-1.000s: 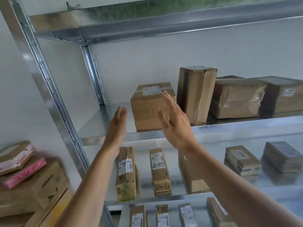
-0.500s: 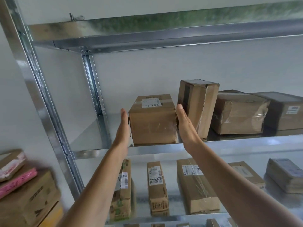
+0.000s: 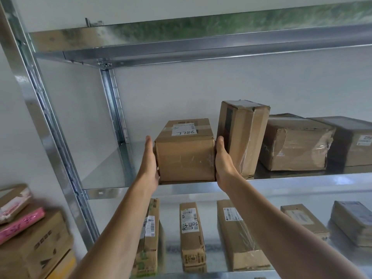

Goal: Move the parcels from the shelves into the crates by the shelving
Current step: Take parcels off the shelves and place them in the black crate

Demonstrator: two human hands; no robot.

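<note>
A brown cardboard parcel [image 3: 186, 156] with a white label stands at the front edge of the metal shelf [image 3: 281, 182]. My left hand [image 3: 149, 164] presses flat against its left side and my right hand [image 3: 223, 162] against its right side, so both hands clamp it. To its right stand a tall upright parcel [image 3: 244, 135], a crumpled taped parcel [image 3: 296, 146] and a darker box [image 3: 354, 141]. No crate is in view.
The shelf below holds several long parcels [image 3: 191, 234] lying side by side. Outside the shelving at lower left, a stack of cardboard boxes [image 3: 34, 244] carries a pink packet [image 3: 22, 224]. A steel upright [image 3: 50, 125] frames the left; the shelf part left of the held parcel is bare.
Both hands moved from in front of the parcel to its two sides and closed against it. The view tilted upward, so the shelves sit lower in the frame.
</note>
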